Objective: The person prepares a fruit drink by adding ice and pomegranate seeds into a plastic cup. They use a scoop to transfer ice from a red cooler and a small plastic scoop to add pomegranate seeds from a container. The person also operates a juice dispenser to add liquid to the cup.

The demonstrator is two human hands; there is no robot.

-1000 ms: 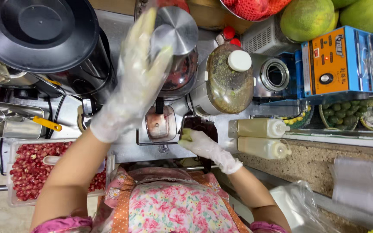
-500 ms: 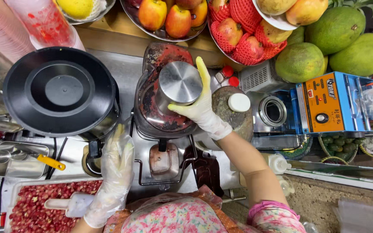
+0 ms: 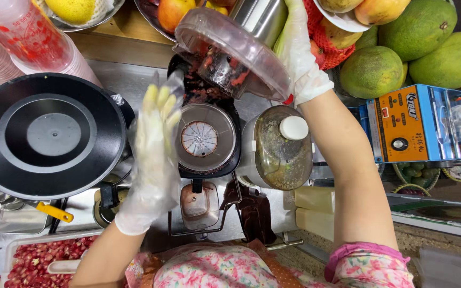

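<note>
My right hand [image 3: 301, 50], in a thin clear glove, grips the steel chute of a clear juicer lid [image 3: 230, 53] and holds it tilted above the juicer. Red pulp clings to the lid's underside. Below it the juicer [image 3: 209, 140] stands uncovered, showing its round metal strainer basket [image 3: 199, 138]. My left hand [image 3: 153, 154], also gloved, hovers flat with fingers together just left of the basket, holding nothing. A small juice cup [image 3: 199, 205] sits under the spout in a wire frame.
A big black round lid [image 3: 49, 136] lies at the left. A lidded jug [image 3: 281, 146] stands right of the juicer, an orange-blue sealing machine [image 3: 409, 125] further right. Fruit [image 3: 417, 48] fills the back. A tray of pomegranate seeds [image 3: 33, 261] is at bottom left.
My right hand has lifted the lid off the juicer and tilted it upward, exposing the strainer basket. My left hand rose from the seed tray to beside the juicer.
</note>
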